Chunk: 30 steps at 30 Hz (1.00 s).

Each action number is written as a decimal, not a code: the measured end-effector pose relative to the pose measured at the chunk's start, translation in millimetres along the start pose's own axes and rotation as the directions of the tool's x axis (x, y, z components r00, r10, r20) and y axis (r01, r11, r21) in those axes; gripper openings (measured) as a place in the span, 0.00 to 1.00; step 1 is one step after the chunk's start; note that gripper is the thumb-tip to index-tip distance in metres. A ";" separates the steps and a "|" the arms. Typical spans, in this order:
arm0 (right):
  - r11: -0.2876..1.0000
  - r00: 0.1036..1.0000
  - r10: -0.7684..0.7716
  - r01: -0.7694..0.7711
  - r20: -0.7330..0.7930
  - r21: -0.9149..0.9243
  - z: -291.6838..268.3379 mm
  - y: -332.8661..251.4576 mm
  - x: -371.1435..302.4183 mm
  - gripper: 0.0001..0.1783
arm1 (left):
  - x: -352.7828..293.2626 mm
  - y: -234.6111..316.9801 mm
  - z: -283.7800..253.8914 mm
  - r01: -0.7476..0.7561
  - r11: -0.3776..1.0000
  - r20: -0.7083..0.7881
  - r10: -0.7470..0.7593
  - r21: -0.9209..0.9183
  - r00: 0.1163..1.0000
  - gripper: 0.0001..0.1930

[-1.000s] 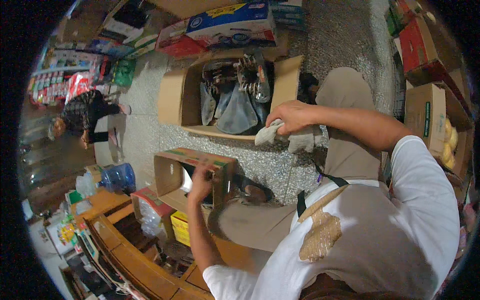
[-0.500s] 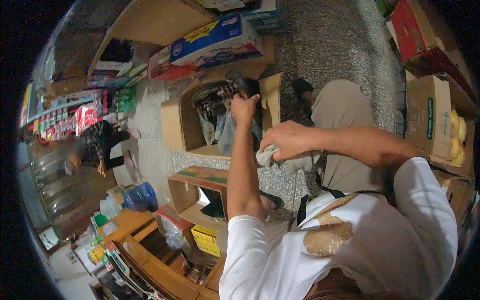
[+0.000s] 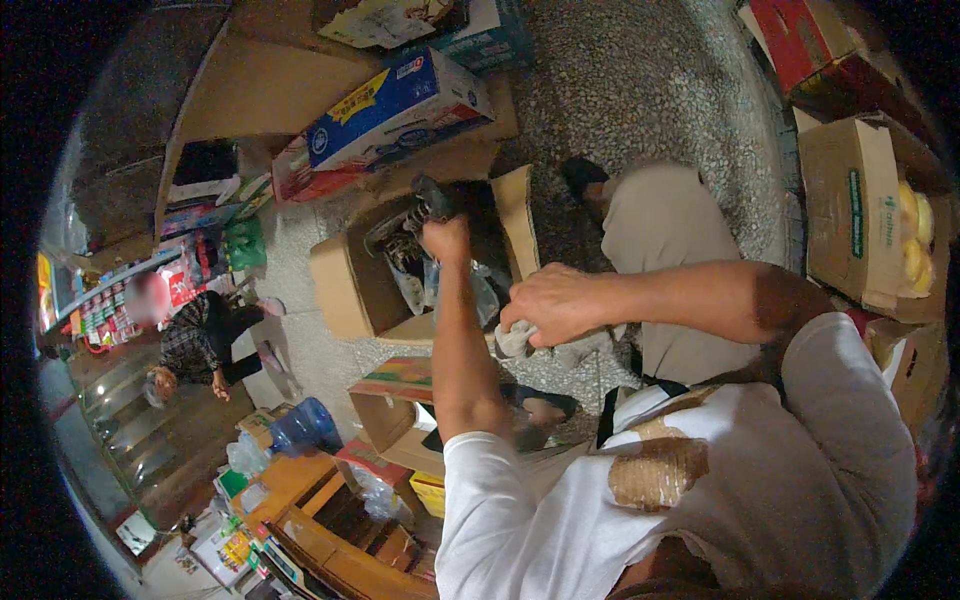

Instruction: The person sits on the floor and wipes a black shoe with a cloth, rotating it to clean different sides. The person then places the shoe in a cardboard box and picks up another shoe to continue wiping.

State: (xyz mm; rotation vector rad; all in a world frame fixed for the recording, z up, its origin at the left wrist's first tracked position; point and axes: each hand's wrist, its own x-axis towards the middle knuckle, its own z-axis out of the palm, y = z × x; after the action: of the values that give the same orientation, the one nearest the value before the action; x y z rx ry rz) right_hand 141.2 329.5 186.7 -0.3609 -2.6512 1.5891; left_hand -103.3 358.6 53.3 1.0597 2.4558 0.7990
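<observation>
Gripping crumpled grey cloth (image 3: 515, 340), right hand (image 3: 550, 305)

A blue-and-white long carton (image 3: 398, 108) lies above the open brown box (image 3: 360, 285); a red carton (image 3: 800, 40) sits top right.

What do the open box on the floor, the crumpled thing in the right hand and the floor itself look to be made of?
The open box looks like plain brown cardboard, matt, with folded flaps. The crumpled thing under the right hand seems to be soft grey cloth, judging by its limp folds. The floor looks like speckled terrazzo or pebbled stone, grey with fine flecks; which one is hard to tell.
</observation>
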 end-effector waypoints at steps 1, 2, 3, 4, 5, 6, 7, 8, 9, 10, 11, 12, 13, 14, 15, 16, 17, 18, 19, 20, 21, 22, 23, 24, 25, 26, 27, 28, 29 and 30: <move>1.000 1.000 -0.006 0.007 0.014 -0.005 1.0 -2.7 0.4 0.23 | 10.6 -19.5 -14.4 0.052 0.997 0.043 -0.049 -0.064 0.998 0.10; 1.000 1.000 -0.013 0.013 0.028 -0.011 2.3 -4.9 1.7 0.23 | 18.0 -32.7 -29.6 0.106 0.986 0.088 -0.096 -0.126 0.992 0.09; 1.000 1.000 0.016 -0.015 0.022 -0.020 0.0 -2.2 1.7 0.23 | 15.9 -12.9 -46.3 0.231 0.945 0.191 -0.189 -0.231 0.963 0.09; 0.999 0.999 0.043 -0.042 0.019 -0.028 -1.9 0.5 1.6 0.23 | 11.5 0.4 -57.2 0.225 0.898 0.199 -0.158 -0.378 0.967 0.08; 0.998 0.998 0.046 -0.045 0.034 -0.036 -1.4 -2.3 3.0 0.23 | 6.7 -6.0 -79.8 0.262 0.844 0.228 -0.172 -0.467 0.958 0.08; 0.999 0.999 0.027 -0.026 0.026 -0.033 1.1 -1.9 4.6 0.23 | 5.3 -16.7 -103.3 0.298 0.780 0.260 -0.179 -0.551 0.949 0.08; 1.000 1.000 0.007 -0.006 0.021 -0.030 4.4 1.7 5.7 0.23 | 2.5 -26.9 -124.6 0.387 0.698 0.308 -0.243 -0.603 0.920 0.07; 0.999 1.000 -0.020 0.021 0.020 -0.025 9.3 3.8 7.8 0.23 | -2.6 -41.2 -149.7 0.466 0.603 0.353 -0.303 -0.648 0.885 0.06; 0.999 1.000 -0.024 0.024 -0.002 -0.025 9.4 5.0 8.7 0.23 | -8.9 -49.2 -169.7 0.545 0.492 0.475 -0.272 -0.679 0.837 0.09; 1.000 0.999 0.017 -0.018 0.038 0.021 8.6 5.6 9.5 0.23 | -23.1 -59.9 -181.9 0.479 0.494 0.409 -0.251 -0.725 0.877 0.11; 0.998 1.000 0.012 -0.013 0.024 0.059 6.8 10.8 10.1 0.25 | -46.5 -50.2 -187.8 0.411 0.492 0.340 -0.231 -0.768 0.912 0.12; 0.996 1.000 0.009 -0.010 0.011 0.094 4.8 17.4 10.0 0.26 | -70.4 -42.4 -190.8 0.339 0.486 0.269 -0.211 -0.805 0.940 0.13; 0.984 0.999 0.005 -0.014 0.053 0.178 2.5 17.6 11.1 0.28 | -99.5 -42.8 -200.3 0.347 0.418 0.272 -0.229 -0.840 0.935 0.15; 0.981 0.994 -0.009 -0.013 0.113 0.193 -3.3 8.1 8.7 0.27 | -124.8 -67.4 -207.4 0.302 0.312 0.236 -0.233 -0.901 0.943 0.16; 0.958 0.992 -0.011 -0.025 0.122 0.286 -2.6 6.9 10.0 0.27 | -150.8 -89.1 -210.2 0.301 0.232 0.235 -0.274 -0.925 0.933 0.19; 0.928 0.991 0.003 -0.051 0.130 0.369 -3.4 8.7 10.4 0.27 | -174.3 -102.8 -205.5 0.300 0.142 0.247 -0.304 -0.943 0.920 0.22; 0.834 0.988 0.045 -0.118 0.147 0.540 -3.4 12.6 10.3 0.26 | -198.3 -97.8 -194.0 0.277 0.111 0.221 -0.360 -0.954 0.906 0.21; 0.704 0.982 0.086 -0.180 0.169 0.687 -4.5 15.1 9.2 0.26 | -223.1 -78.8 -185.1 0.252 0.082 0.197 -0.416 -0.964 0.888 0.21; 0.616 0.979 0.119 -0.201 0.163 0.762 -8.3 18.6 7.1 0.26 | -243.4 -57.1 -178.3 0.253 -0.033 0.241 -0.445 -0.967 0.862 0.21; 0.635 0.996 0.078 -0.022 -0.036 0.772 -1.3 24.6 11.2 0.26 | -257.0 -87.8 -169.6 0.224 -0.148 0.267 -0.451 -0.963 0.852 0.24; 0.608 0.983 0.150 -0.004 -0.109 0.794 0.3 20.5 10.3 0.26 | -273.9 -90.3 -162.1 0.206 -0.140 0.248 -0.457 -0.968 0.854 0.24; 0.584 0.957 0.223 0.021 -0.185 0.812 1.7 14.7 10.0 0.27 | -288.9 -90.4 -152.9 0.190 -0.131 0.230 -0.461 -0.973 0.857 0.25; 0.637 0.938 0.218 0.071 -0.268 0.768 10.8 14.0 12.0 0.27 | -299.3 -100.5 -141.8 0.192 -0.154 0.241 -0.423 -0.969 0.874 0.25; 0.685 0.914 0.201 0.127 -0.353 0.718 23.5 13.5 18.9 0.27 | -307.3 -109.9 -132.2 0.192 -0.169 0.244 -0.382 -0.967 0.891 0.25; 0.729 0.882 0.176 0.182 -0.438 0.659 32.4 12.9 25.4 0.28 | -316.2 -117.2 -120.9 0.154 -0.170 0.208 -0.374 -0.973 0.904 0.24; 0.867 0.858 0.113 0.162 -0.501 0.472 49.8 -4.1 28.4 0.28 | -321.3 -119.5 -112.8 0.177 -0.182 0.234 -0.369 -0.967 0.899 0.24; 0.937 0.846 -0.012 0.196 -0.534 0.290 73.6 -16.4 34.3 0.27 | -323.3 -117.2 -107.0 0.205 -0.189 0.262 -0.356 -0.960 0.897 0.24; 0.966 0.836 -0.148 0.236 -0.529 0.103 101.7 -28.0 38.3 0.26 | -329.2 -118.3 -102.5 0.221 -0.197 0.279 -0.356 -0.955 0.892 0.24; 0.964 0.876 -0.262 0.261 -0.405 -0.058 121.2 -53.3 31.2 0.26 | -332.0 -132.1 -93.3 0.212 -0.189 0.269 -0.365 -0.959 0.891 0.22; 0.926 0.895 -0.361 0.313 -0.262 -0.209 137.7 -76.9 26.3 0.27 | -333.3 -142.4 -83.2 0.186 -0.162 0.225 -0.270 -0.969 0.936 0.21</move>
State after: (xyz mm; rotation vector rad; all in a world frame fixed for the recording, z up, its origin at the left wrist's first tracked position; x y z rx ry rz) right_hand 81.8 181.1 185.5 -0.1163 -2.4475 1.1232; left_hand -4.3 0.3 60.6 -0.1216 1.0602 2.0213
